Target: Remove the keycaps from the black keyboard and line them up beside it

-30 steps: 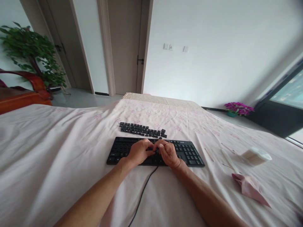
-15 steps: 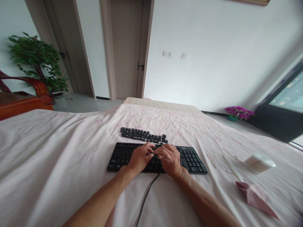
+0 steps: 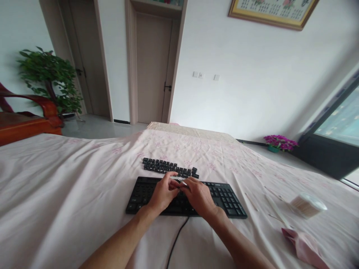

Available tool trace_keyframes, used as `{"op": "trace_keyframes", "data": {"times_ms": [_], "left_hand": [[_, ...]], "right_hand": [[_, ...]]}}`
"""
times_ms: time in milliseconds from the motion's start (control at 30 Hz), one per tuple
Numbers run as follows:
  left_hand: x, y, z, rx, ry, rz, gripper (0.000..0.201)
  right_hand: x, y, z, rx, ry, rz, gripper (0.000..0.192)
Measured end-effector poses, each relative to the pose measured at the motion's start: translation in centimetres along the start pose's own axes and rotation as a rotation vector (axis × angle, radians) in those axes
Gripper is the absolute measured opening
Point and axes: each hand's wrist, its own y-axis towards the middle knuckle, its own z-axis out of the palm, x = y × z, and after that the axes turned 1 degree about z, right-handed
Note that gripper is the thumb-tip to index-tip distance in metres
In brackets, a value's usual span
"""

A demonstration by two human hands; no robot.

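Note:
A black keyboard (image 3: 232,201) lies across the cloth in front of me, some of its left and middle part bare of keycaps. Over its middle, my left hand (image 3: 165,190) is closed, thumb and fingers pinched on something too small to make out. My right hand (image 3: 198,196) meets it there, fingers wrapped round a thin shiny metal tool (image 3: 183,182) whose exact kind is unclear. The fingertips of both hands nearly touch and hide the keys below. Just behind the keyboard, loose black keycaps (image 3: 161,164) lie in slanting rows.
A patterned pale pink cloth (image 3: 84,179) covers the surface. To the right are a clear box of cotton swabs (image 3: 308,205), several thin sticks and a folded pink cloth (image 3: 304,246). The keyboard's black cable (image 3: 178,237) runs toward me between my forearms.
My view has tilted up, so the scene sits lower and a picture frame shows. The metal tool in my right hand now points up toward my left fingers. The keyboard stays put.

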Motion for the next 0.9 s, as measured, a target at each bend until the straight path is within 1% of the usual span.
{"op": "trace_keyframes", "data": {"times_ms": [100,167,233,267,333,400,533,700,900], "left_hand": [[-0.1,0.0,0.0,0.002,0.016,-0.011,0.052],[-0.2,0.1,0.0,-0.021,0.053,-0.031,0.053],[-0.3,0.1,0.0,-0.052,0.107,-0.039,0.052],[-0.4,0.1,0.0,-0.051,0.136,-0.033,0.050],[-0.4,0.0,0.0,-0.017,0.185,-0.003,0.046],[-0.4,-0.1,0.1,0.022,0.221,0.026,0.042],[-0.4,-0.1,0.0,0.048,0.260,0.044,0.040],[-0.4,0.0,-0.1,0.065,0.274,0.060,0.038],[-0.5,0.0,-0.1,0.080,0.285,0.065,0.037]], "right_hand": [[-0.7,0.6,0.0,0.043,0.079,0.043,0.009],[-1.5,1.6,-0.2,0.054,0.142,0.070,0.008],[-2.6,3.3,-0.3,0.025,0.180,0.113,0.009],[-3.1,4.4,-0.4,-0.011,0.178,0.154,0.010],[-4.1,6.7,-0.3,-0.030,0.120,0.239,0.012],[-4.9,8.9,0.1,-0.012,0.027,0.320,0.014],[-6.0,11.9,1.7,0.036,-0.039,0.363,0.013],[-6.9,13.0,3.4,0.085,-0.092,0.388,0.014],[-7.0,13.3,3.9,0.142,-0.126,0.369,0.017]]}}
